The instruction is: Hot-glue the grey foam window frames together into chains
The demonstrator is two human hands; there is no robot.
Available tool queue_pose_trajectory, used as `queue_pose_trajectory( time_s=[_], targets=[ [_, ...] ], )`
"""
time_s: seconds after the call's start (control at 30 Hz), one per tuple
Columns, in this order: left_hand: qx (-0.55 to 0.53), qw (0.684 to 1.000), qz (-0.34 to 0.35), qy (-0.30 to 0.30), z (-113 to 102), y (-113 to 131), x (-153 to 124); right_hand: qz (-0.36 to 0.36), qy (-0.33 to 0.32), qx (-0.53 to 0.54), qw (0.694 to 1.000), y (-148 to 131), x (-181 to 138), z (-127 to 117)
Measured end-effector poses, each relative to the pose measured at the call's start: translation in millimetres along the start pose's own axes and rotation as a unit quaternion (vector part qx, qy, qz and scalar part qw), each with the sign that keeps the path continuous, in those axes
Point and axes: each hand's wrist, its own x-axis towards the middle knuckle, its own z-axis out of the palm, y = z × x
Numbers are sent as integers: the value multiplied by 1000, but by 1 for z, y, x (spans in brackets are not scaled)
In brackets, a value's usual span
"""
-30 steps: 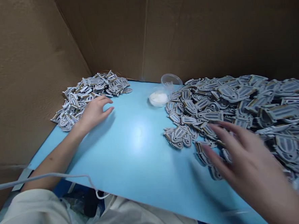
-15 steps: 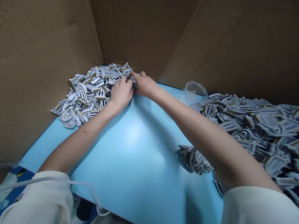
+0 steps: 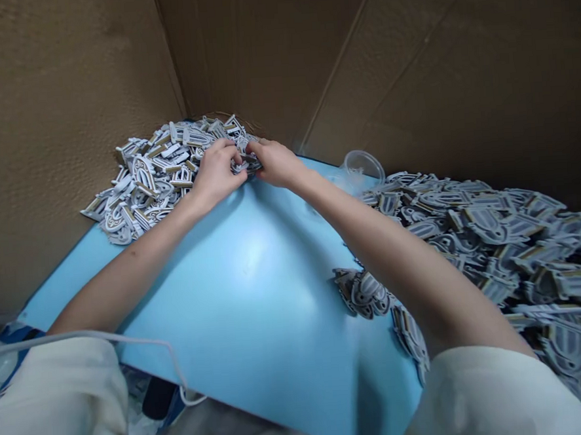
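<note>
A heap of flat white arch-shaped cut-out pieces with gold-brown edges lies at the far corner of the blue tabletop. At the heap's right end, my left hand has its thumb and fingers curled around some of these pieces. My right hand faces it from the other side, fingers closed on the same small bunch. The fingertips partly hide what is held. Below my right forearm lies a small cluster of similar pieces, with another little stack nearer to me.
Brown cardboard walls enclose the back and left. A large pile of similar pieces spreads along the right side. A clear plastic cup lies near the back wall. A white cable crosses my left sleeve at the front edge.
The view has shifted slightly, so the scene sits further left. My left hand's fingers have spread and curled differently around the pieces. My right hand stays close beside it at the heap's end.
</note>
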Motion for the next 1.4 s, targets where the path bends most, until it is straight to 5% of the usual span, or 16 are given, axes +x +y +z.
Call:
queue_pose_trajectory(
  time_s=[0.17,0.27,0.4,0.53,0.67,0.8,0.9,1.03,1.2,1.4],
  targets=[
    [-54,993,89,-56,-31,11,-53,-29,-18,-1,999,-26,-76,-8],
    [-100,974,150,-138,-45,18,-92,-54,-47,17,997,-47,-137,-4],
    [-167,934,192,-251,-42,25,-122,-57,-108,19,992,-74,-197,4],
    [-180,899,235,-323,-38,30,-126,-39,-174,-11,984,-85,-215,-9],
    [-119,891,257,-354,-52,28,-102,-14,-203,2,979,-70,-185,-40],
    [20,949,220,-226,-63,22,-41,49,-108,-31,993,-38,-111,-55],
    [176,963,133,-153,-57,21,12,92,-59,-38,993,-18,-44,-50],
    [245,955,68,-156,-29,22,58,112,-56,-27,992,-5,21,-29],
    [245,954,22,-170,3,13,70,100,-41,-3,994,3,42,0],
    [218,963,20,-155,15,4,65,79,-4,19,997,8,36,12]
  ],
)
